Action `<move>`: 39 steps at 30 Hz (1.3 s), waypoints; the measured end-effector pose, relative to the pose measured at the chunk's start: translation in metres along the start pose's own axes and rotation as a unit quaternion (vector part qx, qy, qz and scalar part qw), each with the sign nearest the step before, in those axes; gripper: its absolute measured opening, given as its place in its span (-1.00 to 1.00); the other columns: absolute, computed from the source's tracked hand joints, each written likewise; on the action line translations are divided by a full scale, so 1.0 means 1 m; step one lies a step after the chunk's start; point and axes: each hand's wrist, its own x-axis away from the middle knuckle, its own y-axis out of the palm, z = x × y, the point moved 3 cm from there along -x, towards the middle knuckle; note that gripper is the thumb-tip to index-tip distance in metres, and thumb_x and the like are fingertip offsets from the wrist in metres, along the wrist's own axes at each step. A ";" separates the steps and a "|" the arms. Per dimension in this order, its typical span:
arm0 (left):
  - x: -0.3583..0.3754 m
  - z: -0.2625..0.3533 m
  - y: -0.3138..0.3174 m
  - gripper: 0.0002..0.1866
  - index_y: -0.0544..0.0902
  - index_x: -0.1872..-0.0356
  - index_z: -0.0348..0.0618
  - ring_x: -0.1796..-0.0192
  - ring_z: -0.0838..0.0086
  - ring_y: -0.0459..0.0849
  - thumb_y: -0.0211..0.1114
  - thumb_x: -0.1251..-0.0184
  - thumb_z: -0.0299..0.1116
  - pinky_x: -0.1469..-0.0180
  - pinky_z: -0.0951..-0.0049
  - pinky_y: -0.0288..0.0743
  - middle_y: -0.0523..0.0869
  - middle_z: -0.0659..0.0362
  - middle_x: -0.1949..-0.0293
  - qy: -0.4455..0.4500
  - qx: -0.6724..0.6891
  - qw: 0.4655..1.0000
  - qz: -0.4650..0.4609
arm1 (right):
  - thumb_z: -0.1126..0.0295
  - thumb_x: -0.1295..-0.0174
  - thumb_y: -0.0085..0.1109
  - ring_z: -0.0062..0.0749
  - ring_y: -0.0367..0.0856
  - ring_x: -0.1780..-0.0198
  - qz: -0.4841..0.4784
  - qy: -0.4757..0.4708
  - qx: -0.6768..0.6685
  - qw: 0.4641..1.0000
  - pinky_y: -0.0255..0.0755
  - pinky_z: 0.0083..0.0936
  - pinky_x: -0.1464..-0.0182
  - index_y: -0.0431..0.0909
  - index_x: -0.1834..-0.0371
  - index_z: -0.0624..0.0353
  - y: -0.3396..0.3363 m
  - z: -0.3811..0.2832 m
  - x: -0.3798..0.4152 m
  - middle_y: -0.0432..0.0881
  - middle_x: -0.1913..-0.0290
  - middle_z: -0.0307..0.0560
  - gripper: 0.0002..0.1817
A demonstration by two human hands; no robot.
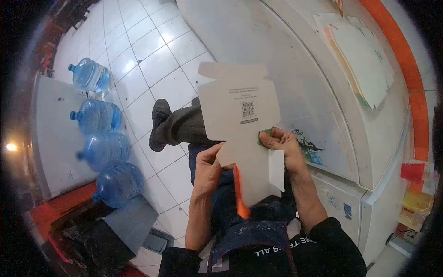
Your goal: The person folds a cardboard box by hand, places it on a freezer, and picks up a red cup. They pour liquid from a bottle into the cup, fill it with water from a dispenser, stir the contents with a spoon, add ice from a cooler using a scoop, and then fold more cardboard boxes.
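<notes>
An unfolded cardboard box (247, 157) lies over my lap, with its pale inner side up. Small print and a QR code (248, 109) show on its upper panel. At its left edge, my left hand (210, 168) is closed on a flap beside an orange-coloured side flap (240, 191). On the opposite edge, my right hand (284, 142) pinches a small flap whose green face shows under the thumb. A white side flap (276, 171) stands folded up below that hand. Some fingers of both hands are hidden behind the cardboard.
Several blue water bottles (107, 152) lie in a row on the left. Large white panels (309, 92) rise close on my right, and a stack of flat cardboard (362, 62) rests there. A grey box (130, 224) sits at lower left. White tiles (143, 55) cover the floor.
</notes>
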 end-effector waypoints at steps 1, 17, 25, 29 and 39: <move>-0.002 0.003 0.005 -0.64 0.72 -0.02 -0.38 0.15 0.49 0.76 0.32 -0.51 -0.22 0.14 0.43 0.72 0.81 0.12 0.13 0.012 -0.070 0.997 -0.016 | 0.23 -0.24 0.50 -0.56 0.70 0.38 0.003 -0.011 0.014 1.000 0.58 -0.59 0.28 0.73 0.18 0.29 0.003 -0.001 0.002 0.78 0.31 -0.13 -0.68; -0.012 0.023 0.030 -0.78 0.80 0.23 -0.33 0.45 0.62 0.66 0.47 -0.36 -0.32 0.34 0.59 0.54 0.78 0.22 0.41 -0.047 -0.111 0.990 0.077 | 0.09 -0.31 0.42 -0.57 0.69 0.28 0.005 -0.016 0.185 0.983 0.59 -0.54 0.19 0.73 0.12 0.35 0.017 -0.010 0.008 0.79 0.25 -0.13 -0.56; -0.028 0.019 0.000 -0.63 0.66 -0.01 -0.32 0.26 0.55 0.73 0.37 -0.46 -0.18 0.24 0.52 0.61 0.76 0.10 0.20 -0.001 -0.057 0.981 0.183 | 0.12 -0.36 0.33 -0.18 0.59 -0.27 -0.036 -0.149 0.236 0.960 0.48 -0.33 -0.26 0.52 -0.27 0.23 0.016 -0.035 0.037 0.59 -0.28 0.12 -0.46; -0.024 0.010 -0.013 -0.41 0.40 -0.29 -0.39 -0.12 0.24 0.70 0.19 -0.54 -0.05 -0.10 0.21 0.65 0.63 -0.08 -0.16 -0.021 0.142 0.988 0.060 | 0.33 -0.35 0.33 -0.27 0.64 -0.19 0.048 -0.101 0.353 0.929 0.54 -0.37 -0.17 0.56 -0.17 0.19 -0.007 -0.029 0.040 0.63 -0.21 0.04 -0.63; 0.016 0.027 0.063 -0.80 0.67 0.10 -0.31 0.09 0.50 0.67 0.43 -0.36 -0.44 0.01 0.49 0.56 0.72 0.13 0.18 0.195 -0.265 0.934 0.142 | 0.48 -0.30 0.37 -0.45 0.74 0.12 0.176 -0.213 0.352 0.894 0.60 -0.49 0.03 0.69 0.04 0.24 -0.033 -0.022 0.056 0.78 0.14 -0.08 -0.80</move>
